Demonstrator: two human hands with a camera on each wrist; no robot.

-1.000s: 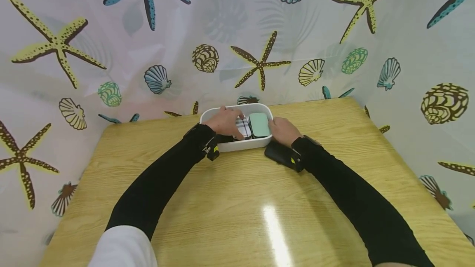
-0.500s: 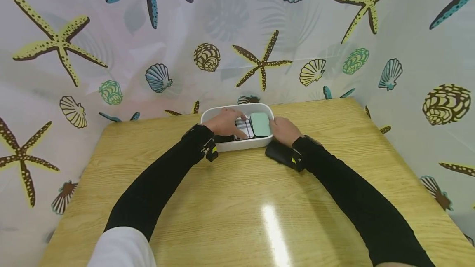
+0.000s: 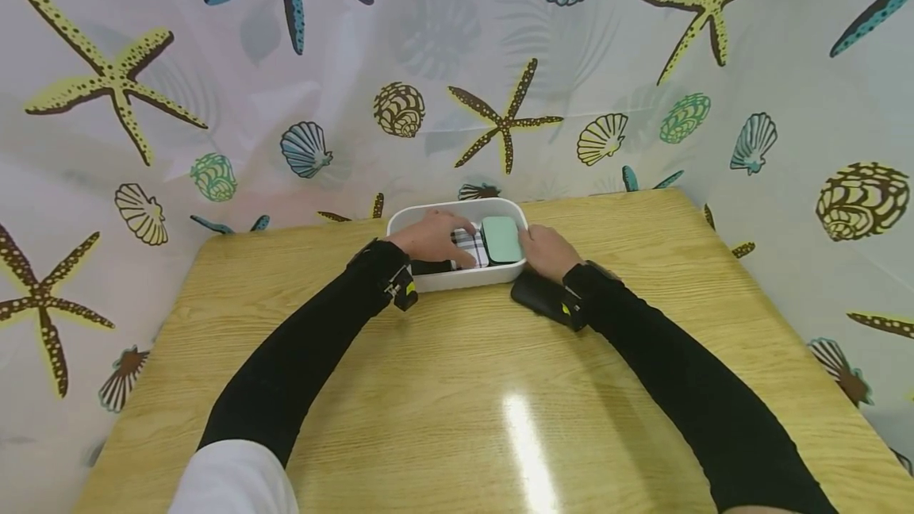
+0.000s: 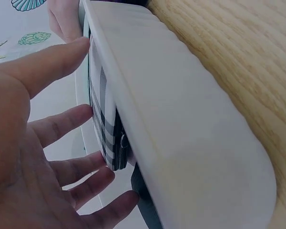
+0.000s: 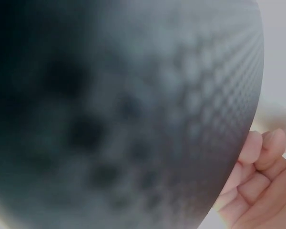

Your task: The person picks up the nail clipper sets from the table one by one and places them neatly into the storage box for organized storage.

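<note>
Here my left hand [image 3: 433,235] lies inside the white bin [image 3: 460,279] at the far edge of the wooden table [image 3: 457,387], fingers straight and spread, their tips resting on the plaid case [image 3: 469,247] that stands on edge in the middle of the bin. From my left wrist the plaid case [image 4: 105,129] sits just behind the bin's near wall [image 4: 181,129], with my fingers [image 4: 62,124] flat against it. A mint green case [image 3: 501,239] sits just beside it on the right. My right hand [image 3: 548,252] rests at the bin's right end, fingers curled over the rim beside the green case. A black case [image 3: 537,297] lies on the table under my right wrist, blocking most of that camera.
</note>
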